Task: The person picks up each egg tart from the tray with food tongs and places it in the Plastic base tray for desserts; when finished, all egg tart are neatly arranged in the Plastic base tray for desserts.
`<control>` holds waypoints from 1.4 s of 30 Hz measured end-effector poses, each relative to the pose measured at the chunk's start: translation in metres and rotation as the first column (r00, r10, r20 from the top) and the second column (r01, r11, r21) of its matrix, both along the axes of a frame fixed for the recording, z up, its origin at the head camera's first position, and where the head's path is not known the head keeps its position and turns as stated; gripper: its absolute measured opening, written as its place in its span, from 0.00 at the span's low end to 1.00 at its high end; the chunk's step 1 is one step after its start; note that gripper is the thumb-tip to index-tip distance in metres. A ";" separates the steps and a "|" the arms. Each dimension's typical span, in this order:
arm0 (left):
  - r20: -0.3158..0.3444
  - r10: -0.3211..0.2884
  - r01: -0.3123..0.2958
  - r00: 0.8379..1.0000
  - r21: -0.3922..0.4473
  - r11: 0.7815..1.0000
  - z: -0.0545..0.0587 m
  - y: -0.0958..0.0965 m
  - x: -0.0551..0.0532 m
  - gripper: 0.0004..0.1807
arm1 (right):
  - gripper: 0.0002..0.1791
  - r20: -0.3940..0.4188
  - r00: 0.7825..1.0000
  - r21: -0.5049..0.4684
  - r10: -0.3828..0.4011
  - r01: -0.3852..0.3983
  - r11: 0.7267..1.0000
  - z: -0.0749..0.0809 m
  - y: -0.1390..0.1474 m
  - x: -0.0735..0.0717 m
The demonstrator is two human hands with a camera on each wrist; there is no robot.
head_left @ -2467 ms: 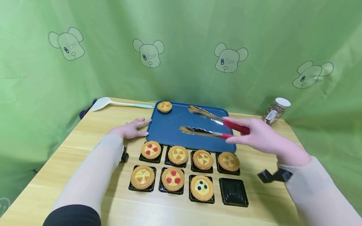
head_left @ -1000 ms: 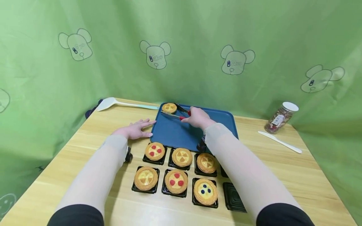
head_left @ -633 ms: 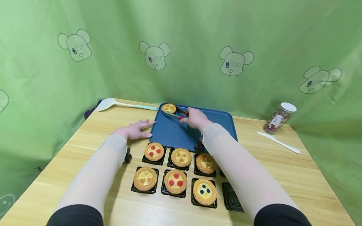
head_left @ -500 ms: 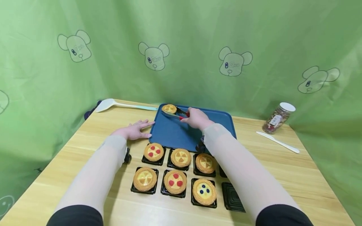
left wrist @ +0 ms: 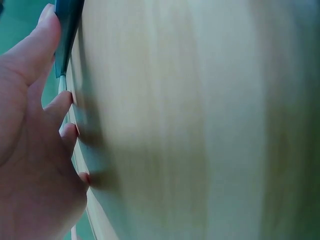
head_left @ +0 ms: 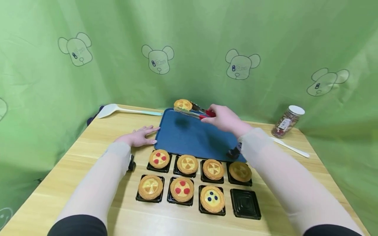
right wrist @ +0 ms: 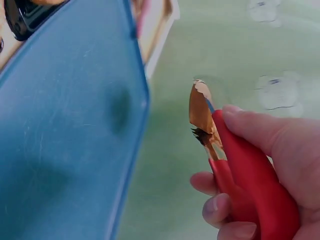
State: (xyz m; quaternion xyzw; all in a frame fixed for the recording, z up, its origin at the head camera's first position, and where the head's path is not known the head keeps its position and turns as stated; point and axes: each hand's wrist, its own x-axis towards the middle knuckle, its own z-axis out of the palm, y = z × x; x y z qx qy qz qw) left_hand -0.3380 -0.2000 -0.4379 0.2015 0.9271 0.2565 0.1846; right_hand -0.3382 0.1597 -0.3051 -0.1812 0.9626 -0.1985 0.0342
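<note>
My right hand (head_left: 225, 119) grips a pair of red-handled metal tongs (head_left: 193, 114). Between the tong tips is a round egg tart (head_left: 183, 104) with wedge-shaped pieces on top, raised above the far left part of the blue tray (head_left: 189, 137); its shadow falls on the tray below. In the right wrist view the red handles (right wrist: 250, 190) lie between thumb and curled fingers. My left hand (head_left: 137, 137) lies at the tray's left edge with fingers spread. Its thumb is right at the tray's rim (left wrist: 67, 35) in the left wrist view, other fingertips on the wooden table.
Two rows of black square holders stand in front of the tray. Several bear tarts, such as a blueberry-dotted one (head_left: 212, 199); the front right holder (head_left: 245, 204) is bare. A white-headed spatula (head_left: 109, 110), a lidded jar (head_left: 287, 122) and a white knife (head_left: 290, 147) lie around.
The right hand brought the tongs left to the tart in the tray's far left corner, took hold of it and raised it, moving slightly right. The left hand stayed at the tray edge.
</note>
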 end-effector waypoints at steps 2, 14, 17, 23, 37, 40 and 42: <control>-0.004 -0.003 0.003 1.000 -0.001 1.000 -0.002 0.001 -0.001 0.41 | 0.27 -0.016 1.000 -0.005 0.013 -0.013 1.000 0.009 0.011 0.013; -0.008 -0.019 0.019 1.000 0.022 1.000 -0.007 -0.001 -0.001 0.41 | 0.26 -0.075 0.988 -0.056 0.134 -0.139 0.989 0.052 0.095 0.118; -0.017 -0.025 0.026 1.000 0.033 0.999 -0.008 -0.005 0.001 0.41 | 0.23 -0.097 0.986 -0.054 0.133 -0.138 0.989 0.054 0.119 0.140; -0.012 -0.013 0.013 1.000 0.042 0.999 -0.013 -0.009 0.001 0.41 | 0.23 -0.123 0.985 -0.037 0.120 -0.126 0.991 0.044 0.165 0.177; -0.016 -0.020 0.020 1.000 0.060 0.998 -0.004 -0.003 0.006 0.41 | 0.25 -0.036 0.999 -0.115 0.021 -0.025 0.993 -0.008 0.225 0.235; -0.015 -0.023 0.024 1.000 0.061 0.998 -0.004 0.001 0.004 0.41 | 0.25 -0.017 0.999 -0.137 0.032 -0.034 0.990 -0.022 0.232 0.245; -0.017 -0.025 0.026 1.000 0.053 0.998 -0.004 0.003 0.003 0.40 | 0.25 0.001 0.999 -0.157 0.035 -0.035 0.987 -0.030 0.236 0.251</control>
